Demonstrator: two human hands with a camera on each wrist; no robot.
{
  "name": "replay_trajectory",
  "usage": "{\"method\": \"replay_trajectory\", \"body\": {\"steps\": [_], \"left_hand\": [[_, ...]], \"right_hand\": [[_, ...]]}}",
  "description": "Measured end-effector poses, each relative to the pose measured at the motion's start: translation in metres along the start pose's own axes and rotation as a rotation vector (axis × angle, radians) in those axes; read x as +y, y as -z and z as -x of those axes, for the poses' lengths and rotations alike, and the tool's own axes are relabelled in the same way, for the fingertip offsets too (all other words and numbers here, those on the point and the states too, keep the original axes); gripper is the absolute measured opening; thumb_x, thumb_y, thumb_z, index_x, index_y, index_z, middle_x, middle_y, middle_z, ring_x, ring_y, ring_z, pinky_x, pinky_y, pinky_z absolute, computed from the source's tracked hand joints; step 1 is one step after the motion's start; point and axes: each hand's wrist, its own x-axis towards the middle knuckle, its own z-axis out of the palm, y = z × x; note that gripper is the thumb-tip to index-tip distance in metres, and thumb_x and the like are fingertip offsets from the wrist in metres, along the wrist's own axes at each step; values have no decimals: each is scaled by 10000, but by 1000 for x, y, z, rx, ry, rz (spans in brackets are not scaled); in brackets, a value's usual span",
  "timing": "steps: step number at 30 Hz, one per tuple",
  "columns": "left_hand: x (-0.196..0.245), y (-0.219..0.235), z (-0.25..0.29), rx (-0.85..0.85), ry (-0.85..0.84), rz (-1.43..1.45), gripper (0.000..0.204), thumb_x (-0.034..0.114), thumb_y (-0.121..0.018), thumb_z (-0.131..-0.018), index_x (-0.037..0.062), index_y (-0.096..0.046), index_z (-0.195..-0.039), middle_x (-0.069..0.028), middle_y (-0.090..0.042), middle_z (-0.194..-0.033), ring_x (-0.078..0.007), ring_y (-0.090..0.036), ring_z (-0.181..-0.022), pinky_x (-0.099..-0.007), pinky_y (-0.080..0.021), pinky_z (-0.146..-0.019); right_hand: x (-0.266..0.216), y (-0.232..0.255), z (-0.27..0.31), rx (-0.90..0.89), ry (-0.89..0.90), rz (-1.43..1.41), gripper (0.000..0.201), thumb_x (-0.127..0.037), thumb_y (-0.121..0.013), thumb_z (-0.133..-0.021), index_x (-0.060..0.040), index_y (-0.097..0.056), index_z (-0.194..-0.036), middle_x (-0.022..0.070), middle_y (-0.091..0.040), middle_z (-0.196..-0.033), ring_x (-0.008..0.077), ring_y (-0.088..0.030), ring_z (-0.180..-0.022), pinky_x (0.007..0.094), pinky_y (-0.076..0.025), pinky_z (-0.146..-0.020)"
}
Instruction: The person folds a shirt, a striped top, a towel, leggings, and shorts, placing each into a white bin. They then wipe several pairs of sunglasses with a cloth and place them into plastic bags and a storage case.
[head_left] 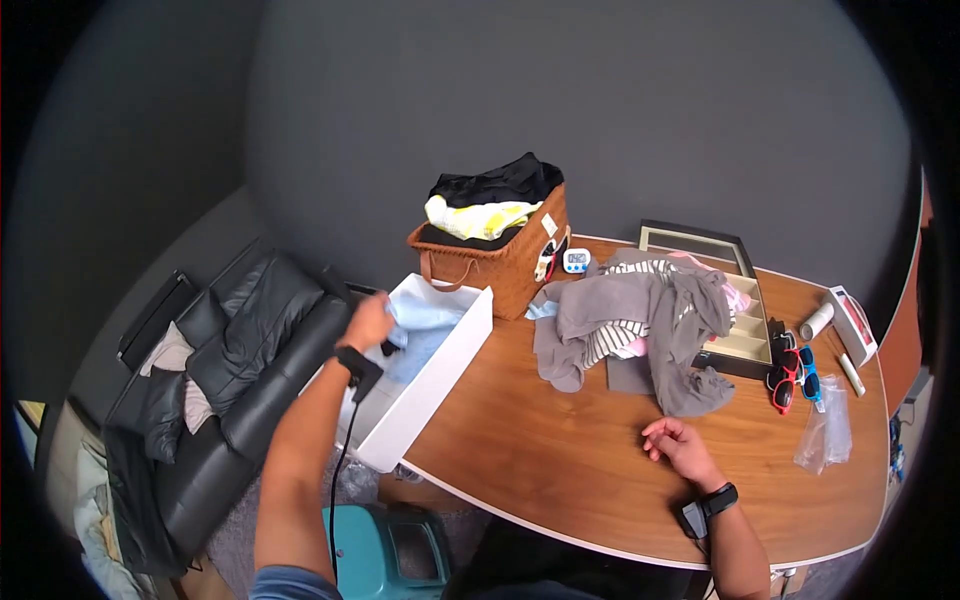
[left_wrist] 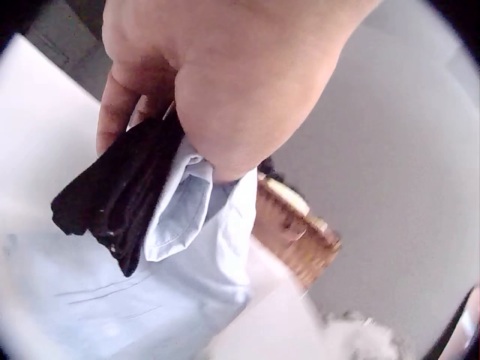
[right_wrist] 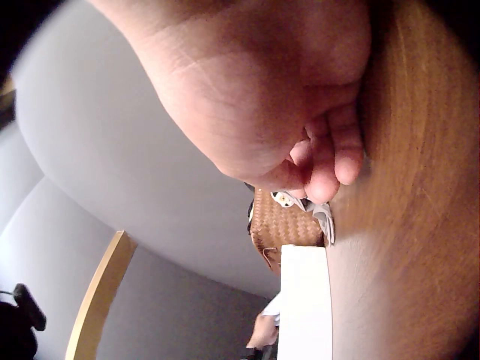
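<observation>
Over the white box (head_left: 453, 383), my left hand (head_left: 371, 322) grips cloth. The left wrist view shows its fingers curled on a folded black cloth (left_wrist: 124, 191), with light blue fabric (left_wrist: 120, 315) against it and below the thumb side. In the head view the light blue fabric (head_left: 425, 318) lies inside the box. My right hand (head_left: 683, 450) rests on the wooden table, fingers loosely curled and holding nothing, in front of a heap of grey cloth (head_left: 610, 305) with striped pieces. The right wrist view shows that hand (right_wrist: 262, 97) close above the wood.
A woven basket (head_left: 515, 268) of clothes stands behind the box, beside a small timer (head_left: 576, 261). At the right are a compartment tray (head_left: 748, 335), sunglasses (head_left: 783, 388), plastic bags (head_left: 825, 430) and a white box with red (head_left: 851, 325). A teal stool (head_left: 365, 560) stands below the table.
</observation>
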Motion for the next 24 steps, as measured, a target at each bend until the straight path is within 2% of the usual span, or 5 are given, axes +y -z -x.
{"method": "replay_trajectory", "body": {"steps": [5,11,17,19,24], "left_hand": [[78,94,-39,175,69,656,197,104,-468,-877,-32,-597,-937,-52,-592,-731,-118,-557,-678,-310,-439,-582],[234,131,-49,142,-100,1196,296,191,-428,-981,-4,-631,-1074,-44,-649,-969,-132,-579,-892,-290,-468,-795],[300,53,-73,-473,-484,138,372,250,-476,-912,-92,-616,-952,-218,-669,-918,-295,-621,-802,-428,-484,-770],[340,49,-55,-576,-523,-279,358,240,-458,-905,-69,-632,-952,-223,-671,-909,-302,-628,-799,-427,-487,-763],[351,14,-87,-434,-635,217,333,190,-432,-925,-57,-643,-999,-226,-670,-931,-308,-648,-884,-375,-493,-799]], "right_hand": [[-5,-2,1,17,7,17,128,-58,-518,-974,-3,-611,-1043,30,-630,-858,75,-565,-705,212,-478,-680],[-4,-1,1,12,4,-4,131,-54,-508,-975,-3,-608,-1045,26,-631,-861,70,-568,-713,210,-479,-677],[1,2,1,-17,21,-3,173,-38,-489,-957,-16,-611,-1077,15,-635,-882,70,-572,-719,216,-489,-695],[13,0,-6,210,616,524,204,-41,-489,-944,-14,-617,-1101,5,-629,-860,79,-568,-707,215,-480,-683],[2,2,-1,-63,36,35,162,-69,-500,-970,-11,-616,-1067,13,-625,-851,66,-555,-718,214,-477,-686]]}}
